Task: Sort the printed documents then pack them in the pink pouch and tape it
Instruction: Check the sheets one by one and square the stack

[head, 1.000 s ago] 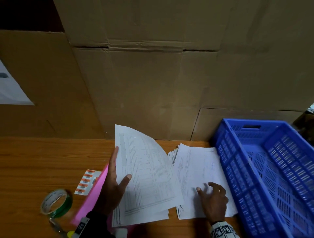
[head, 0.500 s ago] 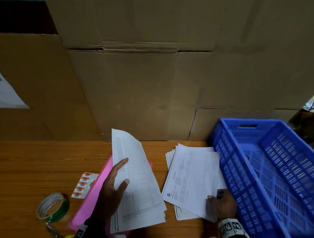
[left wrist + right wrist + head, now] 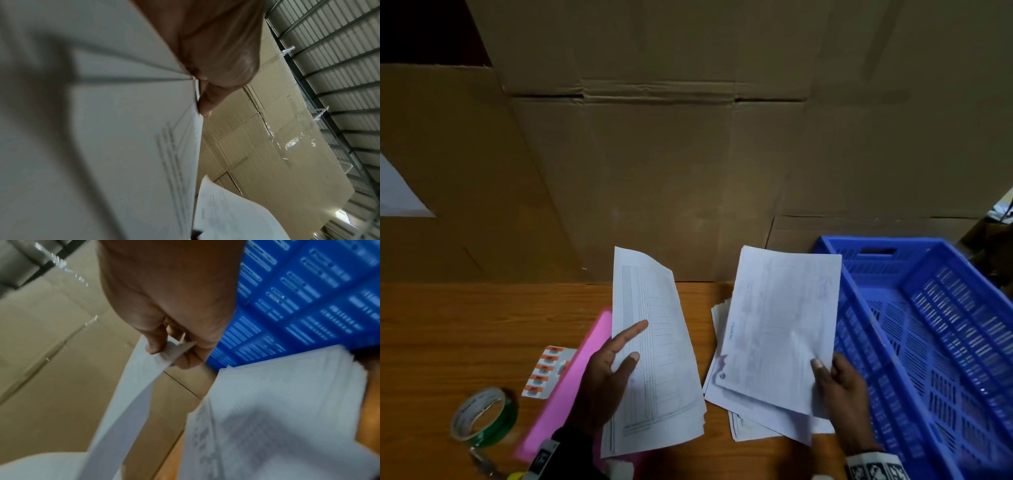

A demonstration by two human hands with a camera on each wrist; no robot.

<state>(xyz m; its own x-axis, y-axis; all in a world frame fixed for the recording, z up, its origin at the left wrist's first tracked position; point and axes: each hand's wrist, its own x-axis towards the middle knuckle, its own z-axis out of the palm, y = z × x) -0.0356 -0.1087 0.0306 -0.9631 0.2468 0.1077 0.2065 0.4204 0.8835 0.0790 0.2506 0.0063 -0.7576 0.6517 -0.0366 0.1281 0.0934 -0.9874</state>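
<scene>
While left hand grips docs, pouch beneath.

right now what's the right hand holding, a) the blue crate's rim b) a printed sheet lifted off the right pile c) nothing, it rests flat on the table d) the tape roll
b: the right hand pinches the lower edge of a printed sheet raised above the right pile, thumb on top; the tape roll lies untouched at the far left.

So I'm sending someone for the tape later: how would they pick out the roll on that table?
Start at the wooden table in front of the cardboard boxes and go to its near-left corner. The tape roll lies there, left of the pink pouch. It is the only ring-shaped thing, with a green rim.
</scene>
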